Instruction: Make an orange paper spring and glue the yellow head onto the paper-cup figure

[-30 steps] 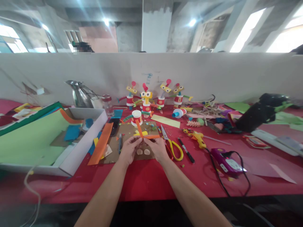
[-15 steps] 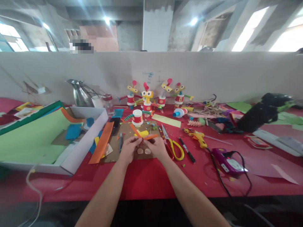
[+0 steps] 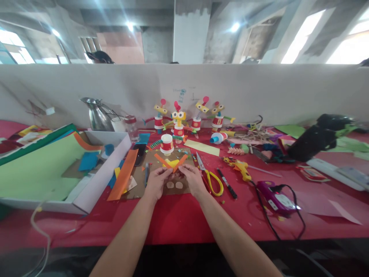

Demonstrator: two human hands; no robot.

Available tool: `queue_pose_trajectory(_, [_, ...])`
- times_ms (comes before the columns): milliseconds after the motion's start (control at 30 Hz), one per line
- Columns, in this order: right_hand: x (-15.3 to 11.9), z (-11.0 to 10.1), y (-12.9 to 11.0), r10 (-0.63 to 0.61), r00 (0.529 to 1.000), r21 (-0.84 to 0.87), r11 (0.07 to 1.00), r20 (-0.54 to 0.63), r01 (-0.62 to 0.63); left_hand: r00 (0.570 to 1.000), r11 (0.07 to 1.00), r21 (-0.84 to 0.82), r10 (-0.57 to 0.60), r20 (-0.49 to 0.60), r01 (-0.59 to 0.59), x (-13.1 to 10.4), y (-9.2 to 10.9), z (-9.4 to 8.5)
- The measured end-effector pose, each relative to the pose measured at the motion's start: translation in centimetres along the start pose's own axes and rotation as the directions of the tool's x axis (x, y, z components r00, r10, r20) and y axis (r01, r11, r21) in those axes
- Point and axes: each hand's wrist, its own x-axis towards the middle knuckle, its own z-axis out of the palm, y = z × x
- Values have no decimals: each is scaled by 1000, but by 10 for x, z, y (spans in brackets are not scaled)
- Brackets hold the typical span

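Between my two hands is an orange paper strip (image 3: 179, 163), bent into a V with both ends pointing away from me. My left hand (image 3: 157, 182) pinches it near the fold, and my right hand (image 3: 191, 180) pinches it from the other side. Beneath lies a brown cardboard sheet (image 3: 155, 157) with a yellow paper piece (image 3: 172, 163) just behind the fold. Two pale round paper pieces (image 3: 174, 185) rest between my wrists. A paper cup with springy folded arms (image 3: 167, 144) stands just beyond.
Yellow-handled scissors (image 3: 215, 183), a black marker (image 3: 227, 183) and a glue gun (image 3: 242, 169) lie to the right, its cord by a purple power socket (image 3: 276, 198). A white box (image 3: 106, 165) of paper stands left. Several finished cup figures (image 3: 178, 129) line the back.
The right arm of the orange strip has swung upward, so the strip now makes a more even V. My hands stay in nearly the same place.
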Motion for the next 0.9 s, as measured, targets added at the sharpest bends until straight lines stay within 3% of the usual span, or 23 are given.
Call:
queue_pose_trajectory(100, [-2,3,2,-17,1000,18,1000,24,17,999,999,-39,34,-32,-36,0,-1,1])
queue_pose_trajectory(267, [-3,4,3,-83,996,-102,992,-12,81,1000,997,-66,27,0,-27,-1,-3,3])
queue_pose_trajectory(533, [-3,5,0,11,998,80,997,-58,-6,997,997,-63,52,49,-49,-2,-5,3])
queue_pose_trajectory(733, [0,2,6,2,996,66,998,-84,4,999,1000,-2,-30,25,30,-3,-3,3])
queue_pose_trajectory(900, [-1,2,4,-21,998,41,999,-60,23,1000,1000,-17,-9,-16,9,-1,-2,2])
